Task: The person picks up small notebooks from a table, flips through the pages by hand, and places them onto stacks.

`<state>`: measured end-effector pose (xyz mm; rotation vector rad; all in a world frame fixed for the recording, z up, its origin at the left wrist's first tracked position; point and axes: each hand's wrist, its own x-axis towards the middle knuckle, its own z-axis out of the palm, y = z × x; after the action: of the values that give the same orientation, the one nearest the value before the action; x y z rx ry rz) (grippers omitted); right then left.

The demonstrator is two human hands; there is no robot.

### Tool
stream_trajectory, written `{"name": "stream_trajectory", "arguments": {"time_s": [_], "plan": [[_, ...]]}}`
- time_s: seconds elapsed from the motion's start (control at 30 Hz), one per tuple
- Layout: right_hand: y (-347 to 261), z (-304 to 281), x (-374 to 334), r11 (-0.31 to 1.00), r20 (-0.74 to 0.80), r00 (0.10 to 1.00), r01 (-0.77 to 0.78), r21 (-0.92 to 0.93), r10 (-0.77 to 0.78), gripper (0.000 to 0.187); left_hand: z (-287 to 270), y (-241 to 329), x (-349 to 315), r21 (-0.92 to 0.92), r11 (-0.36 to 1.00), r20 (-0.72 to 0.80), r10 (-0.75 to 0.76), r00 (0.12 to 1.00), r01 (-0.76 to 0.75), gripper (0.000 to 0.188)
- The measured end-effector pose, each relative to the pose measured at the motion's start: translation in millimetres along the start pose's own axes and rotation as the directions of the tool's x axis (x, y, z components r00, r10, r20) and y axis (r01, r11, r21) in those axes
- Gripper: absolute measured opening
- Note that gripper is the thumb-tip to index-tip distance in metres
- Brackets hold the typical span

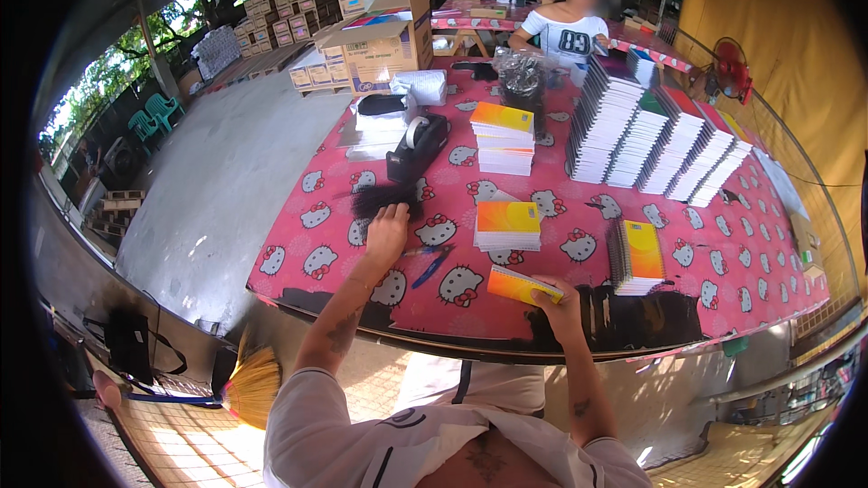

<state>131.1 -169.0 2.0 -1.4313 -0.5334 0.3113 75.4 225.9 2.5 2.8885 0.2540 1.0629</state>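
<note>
My right hand [560, 305] grips the right end of a small spiral notebook [514, 286] with a yellow and orange cover, close to the table's front edge. Further left, my left hand [387, 229] has its fingers bent at the near side of a pile of thin black strands [375, 200]; its fingertips are partly hidden there. Blue-handled scissors or pliers [432, 267] lie beside that hand. Ahead of the held notebook is a short stack of similar notebooks [508, 227], with a taller stack [503, 139] behind it. Another notebook stack [636, 258] stands to the right.
A black tape dispenser [418, 146] sits beyond the strands. Tall notebook stacks [610, 122] fill the far right of the pink patterned table [561, 271]. Behind are a plastic bag [522, 81], a cardboard box [384, 50] and a co-worker [570, 32]. A red fan [731, 70] stands right.
</note>
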Motion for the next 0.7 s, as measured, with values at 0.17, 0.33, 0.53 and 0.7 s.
{"name": "stream_trajectory", "arguments": {"time_s": [0.17,0.33,0.53,0.7], "plan": [[7,1,-7,1.000,0.042,0.999,-0.029,0.002,0.029,0.030,-42,59,8,-0.145,0.987,-0.132,-0.089,0.987,0.069,0.015],[17,-1,-4,0.999,0.040,0.999,-0.028,-0.021,0.028,0.030,-65,140,-29,-0.659,0.750,0.106,0.022,0.994,0.054,0.019],[18,1,-3,0.999,0.055,0.998,-0.038,0.030,0.037,0.029,-55,158,-41,-0.763,0.623,0.155,-0.083,0.984,0.173,0.016],[18,1,-2,0.998,0.040,0.998,-0.060,0.038,0.058,0.030,-48,153,-41,-0.738,0.658,0.112,-0.098,0.989,0.149,0.013]]}}
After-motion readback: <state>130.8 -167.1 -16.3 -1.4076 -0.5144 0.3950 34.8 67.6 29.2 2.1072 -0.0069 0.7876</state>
